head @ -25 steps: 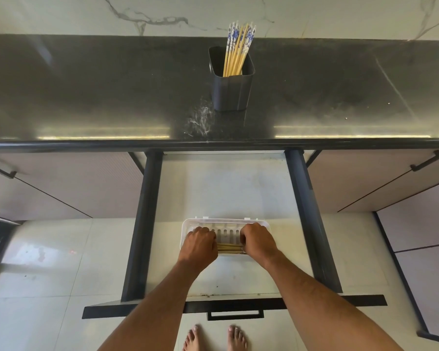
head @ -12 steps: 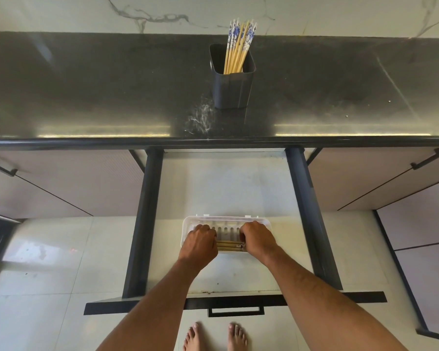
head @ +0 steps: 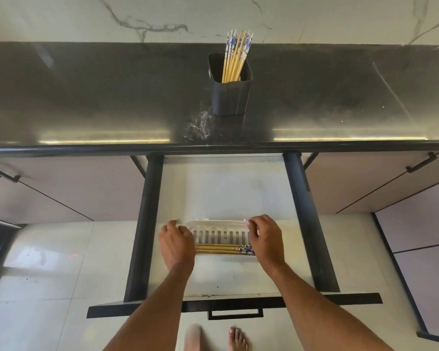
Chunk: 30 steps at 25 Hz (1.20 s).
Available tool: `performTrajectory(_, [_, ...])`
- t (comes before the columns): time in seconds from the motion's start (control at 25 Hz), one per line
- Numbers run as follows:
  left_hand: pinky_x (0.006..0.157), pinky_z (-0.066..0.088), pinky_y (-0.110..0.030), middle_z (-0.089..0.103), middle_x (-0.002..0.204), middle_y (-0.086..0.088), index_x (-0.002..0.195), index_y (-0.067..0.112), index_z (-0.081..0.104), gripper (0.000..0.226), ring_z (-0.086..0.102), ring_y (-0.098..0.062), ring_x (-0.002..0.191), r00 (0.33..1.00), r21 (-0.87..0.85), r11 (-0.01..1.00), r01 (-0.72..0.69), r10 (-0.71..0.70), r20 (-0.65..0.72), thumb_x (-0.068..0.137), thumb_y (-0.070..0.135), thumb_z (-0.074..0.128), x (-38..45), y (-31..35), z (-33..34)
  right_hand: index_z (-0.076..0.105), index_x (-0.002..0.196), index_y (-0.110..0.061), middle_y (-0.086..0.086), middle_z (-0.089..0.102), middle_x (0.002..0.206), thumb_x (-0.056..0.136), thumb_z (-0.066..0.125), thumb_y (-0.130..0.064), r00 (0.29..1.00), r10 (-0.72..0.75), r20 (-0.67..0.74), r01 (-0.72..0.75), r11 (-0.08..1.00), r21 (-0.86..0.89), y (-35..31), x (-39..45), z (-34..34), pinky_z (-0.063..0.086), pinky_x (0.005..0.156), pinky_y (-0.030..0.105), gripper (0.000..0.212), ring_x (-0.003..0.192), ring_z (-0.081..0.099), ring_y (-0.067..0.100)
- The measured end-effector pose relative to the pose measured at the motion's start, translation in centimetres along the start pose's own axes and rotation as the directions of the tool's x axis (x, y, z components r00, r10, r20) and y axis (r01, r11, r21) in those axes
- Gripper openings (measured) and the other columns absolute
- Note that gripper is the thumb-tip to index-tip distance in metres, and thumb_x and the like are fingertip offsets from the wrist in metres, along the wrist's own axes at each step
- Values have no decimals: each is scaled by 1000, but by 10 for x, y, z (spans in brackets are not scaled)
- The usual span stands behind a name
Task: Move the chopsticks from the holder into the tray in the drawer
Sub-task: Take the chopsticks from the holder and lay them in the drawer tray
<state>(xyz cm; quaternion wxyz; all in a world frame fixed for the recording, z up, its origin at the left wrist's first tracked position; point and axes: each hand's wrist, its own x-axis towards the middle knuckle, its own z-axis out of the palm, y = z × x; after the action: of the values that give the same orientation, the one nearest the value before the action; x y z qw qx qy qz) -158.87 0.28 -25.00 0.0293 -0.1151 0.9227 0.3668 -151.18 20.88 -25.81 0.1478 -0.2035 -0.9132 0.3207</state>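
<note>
Several yellow chopsticks with blue-patterned tops (head: 236, 57) stand in a dark square holder (head: 230, 97) on the black counter. In the open drawer (head: 226, 188) below lies a white slotted tray (head: 221, 224). A few chopsticks (head: 218, 249) lie flat along its near side, patterned ends to the right. My left hand (head: 176, 243) rests at the tray's left end and my right hand (head: 265, 239) at its right end, fingertips touching the rim. Neither hand holds a chopstick.
The drawer's black side rails (head: 143, 224) and front panel with handle (head: 235, 312) frame the tray. The counter edge (head: 213, 146) overhangs the drawer's back. Closed cabinet doors flank both sides. My bare feet (head: 236, 338) stand on the tiled floor below.
Both hands were close together over the chopsticks in the tray. They have spread apart to the tray's two ends, uncovering the chopsticks that lie in it.
</note>
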Motion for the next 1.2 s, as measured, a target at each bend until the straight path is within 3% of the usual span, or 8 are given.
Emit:
performTrajectory(0.08, [60, 53, -31, 65, 80, -9, 80, 7, 63, 34, 62, -21, 72, 978, -50, 977, 208, -205, 48, 102, 21, 41, -2, 2, -4, 72, 96, -11, 0, 70, 86, 103, 56, -22, 941, 257, -221, -234, 964, 125, -3, -2, -5, 46, 64, 12, 20, 77, 63, 10])
performTrajectory(0.16, [52, 42, -27, 58, 68, -9, 69, 7, 59, 43, 57, -19, 63, 947, -52, 949, 310, -303, 110, 104, 24, 39, -6, 5, -5, 72, 88, -6, 6, 71, 78, 105, 50, -23, 814, 498, -299, -449, 866, 219, -6, 3, -6, 40, 57, 15, 32, 68, 64, 16])
performTrajectory(0.24, [53, 42, -26, 58, 68, -9, 70, 7, 59, 45, 54, -16, 60, 930, -54, 937, 345, -333, 159, 105, 27, 39, -9, 7, -3, 70, 82, -4, 9, 69, 72, 106, 47, -22, 738, 600, -309, -523, 798, 300, -10, 8, -8, 40, 54, 18, 37, 62, 62, 17])
performTrajectory(0.36, [52, 42, -24, 61, 71, -8, 76, 7, 63, 48, 57, -16, 63, 923, -52, 937, 344, -328, 201, 106, 35, 38, -10, 5, 0, 70, 84, -3, 9, 69, 73, 107, 43, -25, 689, 655, -310, -567, 753, 333, -7, 7, -16, 52, 60, 29, 42, 68, 66, 23])
performTrajectory(0.52, [55, 43, -23, 61, 72, -8, 79, 8, 63, 50, 58, -17, 64, 924, -35, 940, 339, -326, 199, 107, 41, 39, -9, 4, 1, 64, 82, 2, 13, 59, 79, 109, 35, -33, 585, 804, -106, -781, 594, 193, 7, -6, -15, 42, 70, 35, 53, 77, 58, 27])
performTrajectory(0.72, [52, 42, -20, 63, 72, -6, 80, 8, 67, 50, 60, -17, 63, 931, -38, 946, 321, -308, 195, 106, 41, 40, -9, 5, 3, 66, 75, -1, 16, 70, 80, 102, 50, -22, 640, 768, -15, -760, 636, 135, 8, -12, -2, 52, 64, 36, 39, 67, 61, 24])
performTrajectory(0.92, [50, 40, -18, 64, 69, -5, 77, 8, 69, 53, 60, -17, 61, 936, -20, 951, 309, -300, 186, 106, 41, 40, -9, 2, 2, 74, 92, 0, 19, 76, 92, 91, 65, -5, 699, 715, 29, -715, 699, -9, 8, -15, -1, 56, 56, 29, 11, 77, 74, 32])
performTrajectory(1.2, [51, 41, -18, 63, 68, -5, 76, 9, 67, 52, 61, -17, 61, 938, -2, 957, 291, -286, 195, 107, 40, 39, -10, 0, 5, 71, 104, 3, 20, 74, 103, 87, 70, -4, 700, 710, 81, -707, 704, -62, 5, -14, -4, 54, 64, 31, 19, 89, 73, 36])
